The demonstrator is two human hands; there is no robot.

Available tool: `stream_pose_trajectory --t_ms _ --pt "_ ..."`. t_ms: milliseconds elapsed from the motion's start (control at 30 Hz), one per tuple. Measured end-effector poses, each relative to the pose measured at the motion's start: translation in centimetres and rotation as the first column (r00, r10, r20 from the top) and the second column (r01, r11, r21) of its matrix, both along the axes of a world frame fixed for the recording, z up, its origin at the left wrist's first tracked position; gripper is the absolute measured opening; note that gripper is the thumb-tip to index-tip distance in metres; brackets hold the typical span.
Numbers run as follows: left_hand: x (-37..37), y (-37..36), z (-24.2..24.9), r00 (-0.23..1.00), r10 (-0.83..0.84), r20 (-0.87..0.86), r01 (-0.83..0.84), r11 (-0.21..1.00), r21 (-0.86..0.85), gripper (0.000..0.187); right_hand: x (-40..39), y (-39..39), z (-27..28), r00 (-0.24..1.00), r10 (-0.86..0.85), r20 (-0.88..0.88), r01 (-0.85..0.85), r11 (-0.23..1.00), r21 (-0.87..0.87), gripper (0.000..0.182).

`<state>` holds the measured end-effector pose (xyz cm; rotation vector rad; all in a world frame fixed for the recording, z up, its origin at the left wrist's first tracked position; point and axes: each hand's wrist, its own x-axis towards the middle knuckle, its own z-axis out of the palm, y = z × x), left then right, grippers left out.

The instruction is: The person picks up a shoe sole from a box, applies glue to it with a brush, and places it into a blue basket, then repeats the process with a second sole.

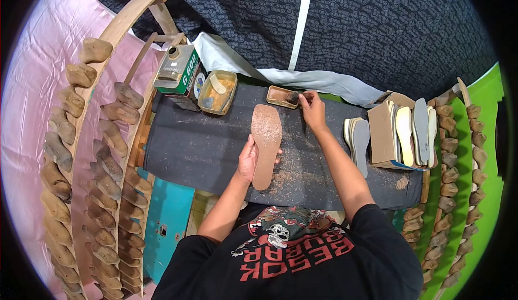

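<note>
A brown shoe sole (266, 143) is held upright over the table, its toe end pointing away from me. Speckles and a slight shine cover its wider upper part. My left hand (247, 159) grips it from the left side, fingers wrapped behind it. At the back of the table my right hand (314, 110) pinches a small dark brush (294, 96). Its dark bristle end is over the right side of a shallow rectangular tray (280, 90). To the left stands a tub (232, 97) with yellowish residue and a pale scraper (218, 85) inside.
A green G 600 can (178, 73) stands at the back left. At right, a cardboard box (381, 133) holds several insoles, with a grey insole (360, 146) beside it. Brown crumbs litter the dark table cover (189, 149). Racks of wooden shoe lasts (56, 178) flank both sides.
</note>
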<state>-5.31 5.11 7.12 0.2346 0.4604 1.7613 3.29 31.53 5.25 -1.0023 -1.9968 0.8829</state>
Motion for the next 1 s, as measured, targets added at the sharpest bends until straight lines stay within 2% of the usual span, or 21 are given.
stream_pose_trajectory --t_ms 67,100,167,233,300,433,667,700,767,833,967,1000 --pt "0.1 0.2 0.2 0.999 0.002 -0.034 -0.002 1.0 0.004 0.058 0.5 0.0 0.5 0.993 0.006 -0.116 -0.013 0.998 -0.065 0.028" --pt "0.2 0.5 0.3 0.999 0.011 -0.048 -0.011 1.0 -0.007 0.059 0.8 -0.3 1.2 0.993 0.004 -0.117 -0.012 0.998 -0.063 0.028" --pt "0.2 1.1 0.5 0.998 0.015 -0.059 -0.016 1.0 -0.017 0.059 1.7 -1.1 3.6 0.957 -0.024 -0.29 -0.036 0.98 -0.198 0.022" --pt "-0.1 2.0 0.6 0.996 0.009 -0.084 -0.008 1.0 0.004 0.06 3.0 -2.1 5.6 0.952 -0.026 -0.304 -0.033 0.982 -0.187 0.02" --pt "-0.1 3.7 1.0 0.995 0.026 -0.1 -0.027 1.0 -0.008 0.062 4.8 -3.6 7.4 0.839 -0.01 -0.544 -0.123 0.97 -0.208 0.019" --pt "-0.3 6.3 1.5 0.992 0.056 -0.117 -0.057 0.998 -0.003 0.062 7.5 -8.1 11.7 0.754 0.001 -0.657 -0.156 0.972 -0.178 0.017" --pt "1.0 9.1 1.7 0.996 -0.041 -0.082 0.046 0.997 0.062 0.057 8.6 -11.7 13.1 0.777 0.061 -0.626 -0.223 0.957 -0.184 0.019" --pt "1.4 9.4 2.0 0.998 -0.038 -0.054 0.038 0.999 0.012 0.056 8.6 -11.8 13.1 0.784 0.075 -0.616 -0.239 0.953 -0.188 0.018" --pt "1.9 10.0 2.6 0.999 -0.045 -0.023 0.044 0.998 -0.037 0.056 9.0 -12.0 12.9 0.788 0.052 -0.613 -0.215 0.957 -0.194 0.016" --pt "2.1 10.7 3.2 1.0 -0.027 0.01 0.026 0.998 0.049 0.056 9.8 -11.9 12.6 0.914 0.077 -0.398 -0.078 0.997 0.013 0.013" --pt "2.3 11.5 3.8 0.992 0.062 0.106 -0.059 0.998 -0.031 0.057 11.7 -11.1 13.0 0.902 -0.038 -0.431 0.029 0.999 -0.028 0.011" --pt "2.0 11.3 3.5 1.0 -0.011 0.019 0.01 0.999 0.034 0.058 11.8 -10.9 13.2 0.891 -0.039 -0.451 0.026 0.999 -0.034 0.011"
